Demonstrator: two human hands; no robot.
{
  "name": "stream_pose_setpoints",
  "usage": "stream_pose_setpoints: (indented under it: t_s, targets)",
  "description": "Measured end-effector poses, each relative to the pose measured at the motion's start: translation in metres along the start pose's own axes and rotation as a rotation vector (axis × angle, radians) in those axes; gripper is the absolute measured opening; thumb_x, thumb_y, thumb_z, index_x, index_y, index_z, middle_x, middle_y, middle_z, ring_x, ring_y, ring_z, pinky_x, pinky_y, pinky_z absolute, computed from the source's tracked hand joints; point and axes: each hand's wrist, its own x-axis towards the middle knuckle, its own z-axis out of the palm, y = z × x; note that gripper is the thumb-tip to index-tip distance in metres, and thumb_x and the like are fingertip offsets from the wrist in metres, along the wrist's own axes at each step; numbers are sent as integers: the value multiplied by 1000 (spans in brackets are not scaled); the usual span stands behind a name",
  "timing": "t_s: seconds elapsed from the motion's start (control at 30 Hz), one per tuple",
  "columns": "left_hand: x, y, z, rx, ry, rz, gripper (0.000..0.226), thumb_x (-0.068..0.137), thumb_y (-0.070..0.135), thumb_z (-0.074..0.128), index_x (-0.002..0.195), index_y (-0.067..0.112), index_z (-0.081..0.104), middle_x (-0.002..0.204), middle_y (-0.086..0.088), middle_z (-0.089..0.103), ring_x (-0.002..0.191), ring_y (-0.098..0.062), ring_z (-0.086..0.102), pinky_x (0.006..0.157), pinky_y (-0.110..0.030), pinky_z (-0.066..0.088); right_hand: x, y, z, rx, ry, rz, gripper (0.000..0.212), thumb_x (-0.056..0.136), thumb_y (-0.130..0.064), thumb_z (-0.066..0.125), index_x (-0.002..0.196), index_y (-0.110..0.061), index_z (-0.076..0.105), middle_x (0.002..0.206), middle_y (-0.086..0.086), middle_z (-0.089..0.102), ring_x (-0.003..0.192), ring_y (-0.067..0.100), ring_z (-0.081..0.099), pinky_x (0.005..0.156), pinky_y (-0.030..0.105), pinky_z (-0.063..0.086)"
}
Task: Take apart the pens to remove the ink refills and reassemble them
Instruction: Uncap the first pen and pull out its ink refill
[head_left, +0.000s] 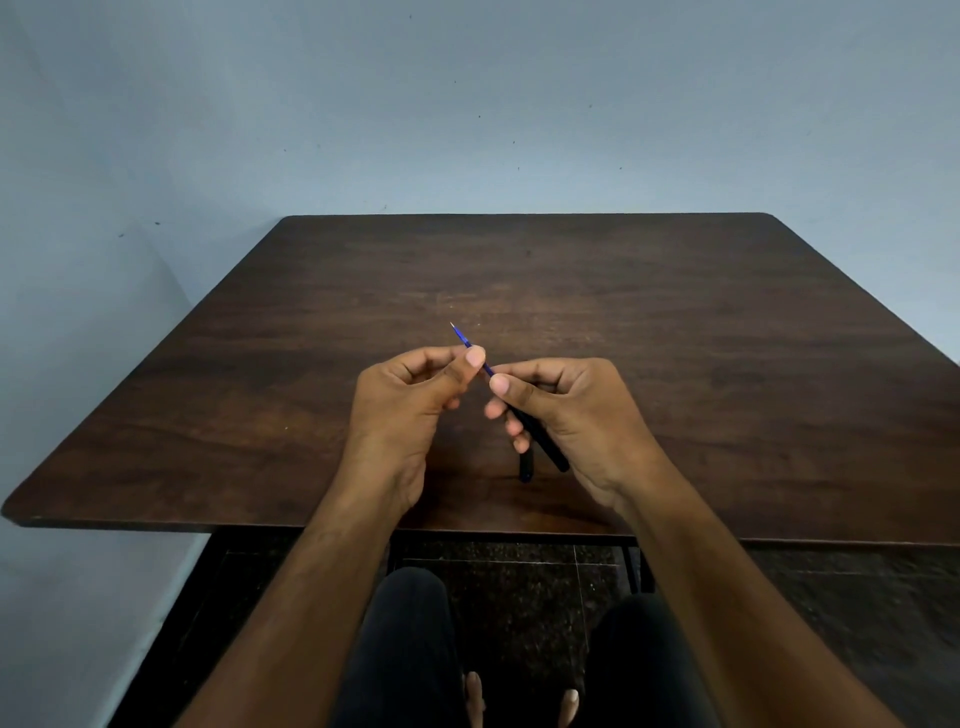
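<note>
at the bottom of the frame, two knees in black trousers (400, 644) sit over a dark speckled stone floor (519, 587), and bare toes (519, 701) show between them at the very bottom edge. two bare forearms rise from the lower corners toward the middle of the picture.

just above, the near edge of the dark brown wooden table (208, 415) crosses the frame, with a black metal frame bar under it. over the near middle of the tabletop the two hands meet. the right hand (576, 415), right of centre, has its fingers curled tight around a slim black pen barrel (540, 441), thumb pressed on its upper end; the barrel slants down to the right and its lower end sticks out below the fingers. beside that lower end a second short black pen piece (527, 465) shows under the hand; whether it lies on the table or is held cannot be told.

the left hand (415, 395), left of centre, pinches a thin blue ink refill (464, 339) between thumb and forefinger. the refill runs from the barrel's mouth up and to the left, its fine pointed tip free above the left thumb, so part of it is out of the barrel.

beyond the hands the tabletop stretches back to its rounded far corners. behind it a pale blue-grey painted wall (467, 104) with small dark specks fills the upper half of the frame.
</note>
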Motion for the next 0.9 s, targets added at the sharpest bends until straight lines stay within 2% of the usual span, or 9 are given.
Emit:
stream_pose_setpoints:
  t_s: [0.17, 0.27, 0.5, 0.9]
  targets:
    - [5, 2, -3, -43, -4, 1, 22, 90, 22, 71, 100, 3, 72, 93, -10, 78, 73, -9, 65, 64, -21, 51, -1, 0, 0, -5, 1, 15, 16, 91, -16, 75, 103, -6, 79, 79, 12, 77, 60, 15, 62, 54, 25, 52]
    - [8, 5, -5, -43, 31, 27, 21, 91, 23, 70, 100, 4, 71, 89, -9, 78, 70, -8, 64, 64, -21, 50, -2, -1, 0, -4, 3, 23, 17, 91, -16, 76, 104, -5, 78, 79, 14, 77, 60, 15, 62, 54, 25, 52]
    - [10, 15, -7, -52, 110, 216, 14, 90, 20, 72, 95, 7, 72, 82, -8, 78, 65, -7, 62, 63, -20, 51, -1, -3, 1, -27, -19, 20, 18, 92, -15, 75, 105, -4, 78, 81, 13, 77, 61, 16, 62, 55, 26, 52]
    - [18, 22, -17, -69, 218, 233, 19, 91, 22, 70, 98, 4, 72, 78, -2, 77, 63, -6, 60, 62, -21, 51, -4, -6, 4, -47, -31, 19, 18, 92, -13, 74, 107, -3, 77, 80, 14, 77, 60, 16, 61, 54, 24, 51]
